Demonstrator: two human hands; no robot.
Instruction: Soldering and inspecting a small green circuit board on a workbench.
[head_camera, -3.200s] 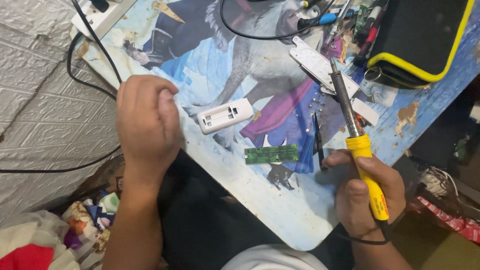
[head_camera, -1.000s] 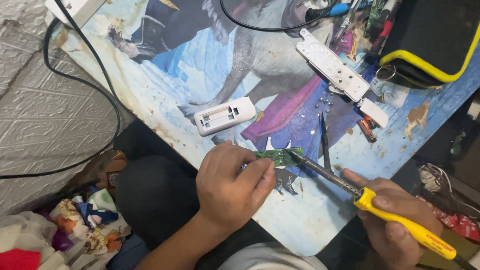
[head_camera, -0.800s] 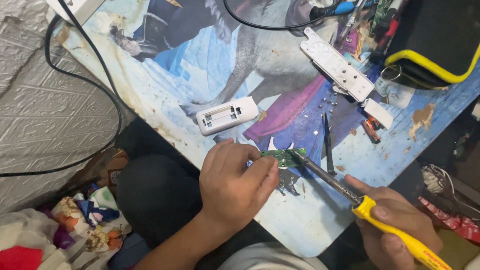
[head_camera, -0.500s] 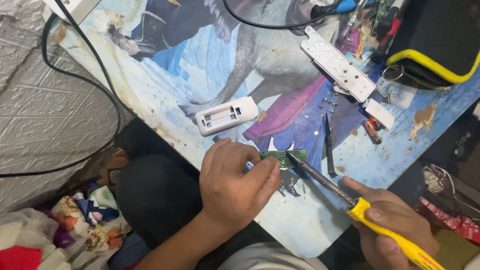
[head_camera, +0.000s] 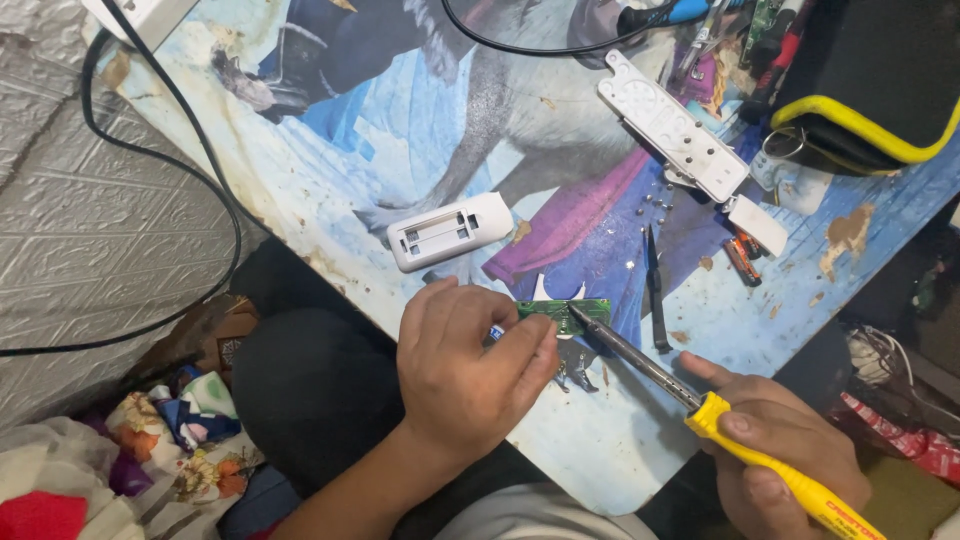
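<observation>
at the far left a black cable (head_camera: 215, 190) runs down across the white textured wall (head_camera: 70, 230) and off the left edge, its upper end cut off at the top of the frame beside a white box (head_camera: 150, 12) of which only a corner shows. below it lies a heap of patterned cloth (head_camera: 170, 440), partly out of view. on the low table (head_camera: 330, 190) with a faded cartoon print sits a white remote shell (head_camera: 450, 230), open side up. just below it the left hand (head_camera: 470, 365) is curled closed, thumb and fingers pinching the near end of a small green circuit board (head_camera: 565, 312); the hand hides the board's left part and something blue at the fingertips that cannot be made out. the tip of the soldering iron (head_camera: 640, 360) touches the board's right half. a dark slim tool (head_camera: 653, 290) lies on the table just right of the board. further up, a long white remote cover (head_camera: 672, 125) lies at an angle, with small screws near it, too small to tell apart. the right hand (head_camera: 780, 455) is wrapped around the iron's yellow handle, whose end runs off the bottom edge. at the top right a black case with yellow trim (head_camera: 880, 90) is cut off by the frame
</observation>
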